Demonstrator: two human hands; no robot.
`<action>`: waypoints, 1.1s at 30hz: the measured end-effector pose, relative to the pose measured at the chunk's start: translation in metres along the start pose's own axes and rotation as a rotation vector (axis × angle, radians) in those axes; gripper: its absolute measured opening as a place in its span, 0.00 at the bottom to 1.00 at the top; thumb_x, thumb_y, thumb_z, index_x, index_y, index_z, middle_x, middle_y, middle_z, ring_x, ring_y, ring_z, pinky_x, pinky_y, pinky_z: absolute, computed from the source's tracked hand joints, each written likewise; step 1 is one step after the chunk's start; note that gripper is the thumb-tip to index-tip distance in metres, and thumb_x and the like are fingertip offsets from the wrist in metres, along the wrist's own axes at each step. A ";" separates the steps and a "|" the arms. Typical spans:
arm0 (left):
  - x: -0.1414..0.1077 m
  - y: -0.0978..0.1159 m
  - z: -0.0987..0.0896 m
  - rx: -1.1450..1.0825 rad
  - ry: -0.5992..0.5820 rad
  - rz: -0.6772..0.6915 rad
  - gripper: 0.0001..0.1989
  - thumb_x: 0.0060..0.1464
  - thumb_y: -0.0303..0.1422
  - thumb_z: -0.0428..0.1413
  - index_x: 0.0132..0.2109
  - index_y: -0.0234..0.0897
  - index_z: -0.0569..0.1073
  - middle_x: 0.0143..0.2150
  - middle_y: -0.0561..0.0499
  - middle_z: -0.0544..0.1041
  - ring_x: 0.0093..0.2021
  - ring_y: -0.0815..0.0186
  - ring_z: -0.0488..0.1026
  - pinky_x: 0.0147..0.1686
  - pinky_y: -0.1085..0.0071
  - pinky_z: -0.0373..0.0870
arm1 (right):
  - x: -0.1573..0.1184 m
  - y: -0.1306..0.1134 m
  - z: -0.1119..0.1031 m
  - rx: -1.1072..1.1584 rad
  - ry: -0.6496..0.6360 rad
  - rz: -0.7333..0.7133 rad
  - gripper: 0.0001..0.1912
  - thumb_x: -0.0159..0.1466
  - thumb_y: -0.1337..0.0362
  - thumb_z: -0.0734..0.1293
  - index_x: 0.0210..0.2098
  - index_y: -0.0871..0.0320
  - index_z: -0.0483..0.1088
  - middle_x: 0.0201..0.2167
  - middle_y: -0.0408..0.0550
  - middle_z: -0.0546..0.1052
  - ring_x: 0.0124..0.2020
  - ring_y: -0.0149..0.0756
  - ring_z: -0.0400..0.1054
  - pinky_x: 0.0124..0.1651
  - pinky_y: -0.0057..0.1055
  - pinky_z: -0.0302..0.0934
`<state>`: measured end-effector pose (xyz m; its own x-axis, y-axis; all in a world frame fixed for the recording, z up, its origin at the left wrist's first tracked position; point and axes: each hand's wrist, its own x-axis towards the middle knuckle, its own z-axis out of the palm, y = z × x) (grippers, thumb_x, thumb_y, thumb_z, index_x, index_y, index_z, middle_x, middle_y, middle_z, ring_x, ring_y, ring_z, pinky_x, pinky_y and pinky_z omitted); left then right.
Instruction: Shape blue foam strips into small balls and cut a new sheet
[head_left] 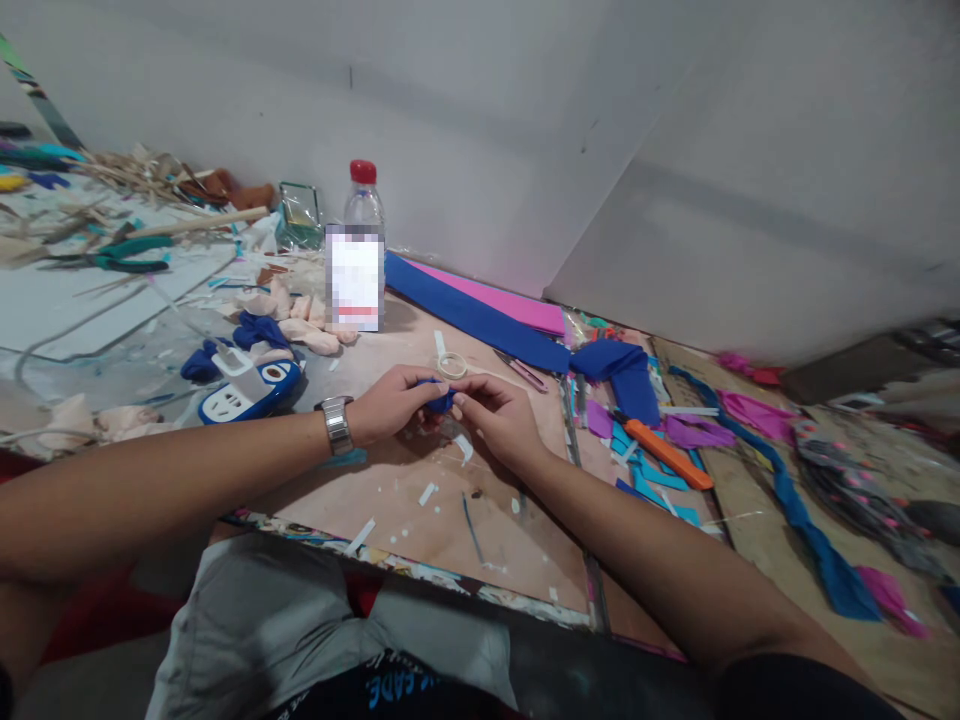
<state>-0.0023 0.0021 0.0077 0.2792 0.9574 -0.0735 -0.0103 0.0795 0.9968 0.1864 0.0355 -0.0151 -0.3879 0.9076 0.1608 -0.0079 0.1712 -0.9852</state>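
Above the middle of the work board, a small dark-blue piece (441, 398) is pinched between my two hands. My left hand (394, 402), with a metal watch on the wrist, has its fingers closed on the piece's left side. From the right, the thumb and fingers of my right hand (499, 415) are closed on the same piece. Just behind the fingers lies a pale ring (452, 365), perhaps a roll of tape. Tweezers (523, 371) rest to the right of it. Long blue strips (480, 325) and a pink strip (510, 300) lie farther back.
A red-capped bottle (364, 215) stands behind my left hand. A blue power strip (251, 390) with a plugged-in charger and pale stuffed pieces (309, 335) lie left. Green-handled pliers (135, 254) are farther left. An orange cutter (667, 453) and coloured scraps lie right.
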 end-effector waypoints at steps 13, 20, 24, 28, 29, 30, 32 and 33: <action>-0.001 0.002 0.002 0.035 0.007 -0.019 0.10 0.57 0.37 0.58 0.36 0.33 0.77 0.23 0.53 0.74 0.21 0.72 0.69 0.20 0.79 0.62 | -0.002 -0.008 0.000 -0.045 0.029 0.047 0.15 0.62 0.52 0.73 0.40 0.57 0.80 0.19 0.40 0.72 0.18 0.28 0.60 0.21 0.25 0.54; -0.001 0.002 0.003 0.043 0.018 0.010 0.10 0.56 0.37 0.59 0.34 0.33 0.77 0.22 0.52 0.74 0.22 0.72 0.69 0.21 0.78 0.63 | -0.001 -0.008 -0.001 -0.030 -0.003 -0.016 0.13 0.59 0.55 0.75 0.39 0.57 0.81 0.26 0.43 0.78 0.25 0.31 0.67 0.30 0.28 0.62; -0.002 0.000 0.002 0.083 0.008 0.013 0.12 0.58 0.39 0.59 0.35 0.33 0.77 0.23 0.52 0.74 0.21 0.71 0.69 0.21 0.78 0.63 | 0.001 -0.006 0.000 -0.078 0.006 -0.047 0.10 0.59 0.58 0.75 0.36 0.57 0.80 0.31 0.45 0.81 0.30 0.33 0.70 0.36 0.31 0.65; -0.002 -0.002 0.000 0.193 0.009 0.137 0.12 0.59 0.38 0.59 0.34 0.32 0.77 0.25 0.50 0.75 0.24 0.70 0.71 0.25 0.76 0.67 | -0.001 -0.007 0.001 -0.152 0.006 -0.067 0.08 0.62 0.60 0.72 0.36 0.58 0.78 0.30 0.44 0.79 0.30 0.33 0.70 0.37 0.30 0.65; -0.002 -0.003 0.000 0.217 0.008 0.155 0.12 0.59 0.38 0.59 0.33 0.32 0.77 0.25 0.50 0.76 0.25 0.70 0.71 0.26 0.76 0.68 | -0.001 -0.007 0.001 -0.189 0.005 -0.086 0.07 0.62 0.60 0.71 0.36 0.58 0.78 0.31 0.45 0.80 0.31 0.33 0.70 0.38 0.31 0.65; -0.002 -0.003 0.000 0.229 0.007 0.156 0.13 0.60 0.38 0.58 0.33 0.32 0.77 0.25 0.50 0.76 0.25 0.70 0.72 0.26 0.76 0.68 | -0.001 -0.008 0.001 -0.232 0.007 -0.111 0.07 0.63 0.61 0.71 0.37 0.58 0.78 0.31 0.45 0.80 0.32 0.34 0.71 0.39 0.31 0.66; -0.001 -0.004 -0.001 0.214 0.014 0.129 0.13 0.59 0.39 0.58 0.34 0.32 0.77 0.25 0.50 0.76 0.25 0.70 0.72 0.25 0.76 0.67 | -0.001 -0.009 0.000 -0.320 0.012 -0.170 0.07 0.64 0.61 0.70 0.38 0.58 0.78 0.33 0.46 0.81 0.34 0.35 0.72 0.41 0.32 0.66; -0.001 -0.005 -0.001 0.193 0.016 0.109 0.14 0.59 0.40 0.58 0.34 0.32 0.77 0.25 0.50 0.76 0.24 0.70 0.72 0.24 0.76 0.67 | -0.001 -0.010 -0.001 -0.360 0.014 -0.201 0.07 0.64 0.61 0.70 0.38 0.58 0.78 0.34 0.47 0.81 0.34 0.36 0.72 0.41 0.33 0.66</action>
<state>-0.0032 0.0009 0.0032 0.2707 0.9620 0.0366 0.1446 -0.0782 0.9864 0.1882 0.0332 -0.0053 -0.3991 0.8470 0.3510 0.2416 0.4665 -0.8509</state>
